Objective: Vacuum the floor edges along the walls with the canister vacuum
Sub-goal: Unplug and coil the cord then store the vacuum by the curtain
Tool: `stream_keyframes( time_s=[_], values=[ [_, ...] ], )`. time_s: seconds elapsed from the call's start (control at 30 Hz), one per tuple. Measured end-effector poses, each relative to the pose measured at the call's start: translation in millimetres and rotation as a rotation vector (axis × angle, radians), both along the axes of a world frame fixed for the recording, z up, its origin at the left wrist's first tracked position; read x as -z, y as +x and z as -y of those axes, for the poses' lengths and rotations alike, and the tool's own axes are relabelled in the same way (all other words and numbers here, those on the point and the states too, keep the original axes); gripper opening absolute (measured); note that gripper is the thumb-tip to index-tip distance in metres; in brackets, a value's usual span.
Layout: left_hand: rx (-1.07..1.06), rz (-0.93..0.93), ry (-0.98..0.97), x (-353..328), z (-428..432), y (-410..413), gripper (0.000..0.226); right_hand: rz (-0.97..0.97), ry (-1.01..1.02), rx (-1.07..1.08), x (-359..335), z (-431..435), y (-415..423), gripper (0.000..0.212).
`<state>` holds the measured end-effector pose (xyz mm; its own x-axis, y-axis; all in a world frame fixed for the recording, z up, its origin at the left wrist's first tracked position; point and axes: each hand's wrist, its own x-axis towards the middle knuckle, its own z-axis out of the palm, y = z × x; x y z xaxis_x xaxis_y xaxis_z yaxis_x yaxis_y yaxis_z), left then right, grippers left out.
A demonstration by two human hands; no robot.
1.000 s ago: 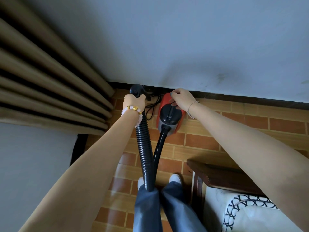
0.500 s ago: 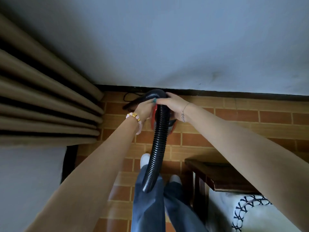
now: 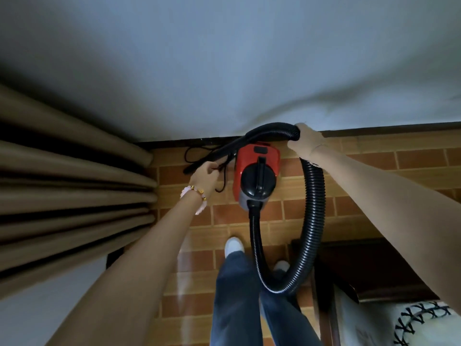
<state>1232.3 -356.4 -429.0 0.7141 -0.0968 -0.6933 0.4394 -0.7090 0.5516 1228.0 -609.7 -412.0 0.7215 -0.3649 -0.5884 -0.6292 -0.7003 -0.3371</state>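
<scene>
A tan pleated curtain (image 3: 74,186) is hanging at the left, its folds bunching toward the corner. A dark wooden table (image 3: 374,265) is standing at the lower right, with white black-patterned fabric (image 3: 424,323) lying below it. Blue jeans (image 3: 237,295) and a white shoe (image 3: 233,245) are showing at the bottom centre.

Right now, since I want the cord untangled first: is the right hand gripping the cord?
No, the right hand grips the black hose; the left hand pinches the cord beside the red canister.
</scene>
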Motion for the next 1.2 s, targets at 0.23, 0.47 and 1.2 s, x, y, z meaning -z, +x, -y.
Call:
stream_keyframes(
  time_s=[0.23,0.47,1.2],
  values=[
    [0.303,0.254,0.425,27.7,-44.3,23.9,0.056,-0.026,-0.283,-0.150,28.2,19.2,16.1,0.041],
    [0.447,0.429,0.599,39.4,-73.5,33.8,0.062,-0.105,-0.445,-0.319,41.1,24.2,20.3,0.038],
    [0.672,0.586,0.544,59.7,-26.1,32.9,0.061,-0.364,-0.104,-0.040,115.7,54.4,24.2,0.050]
  ],
)
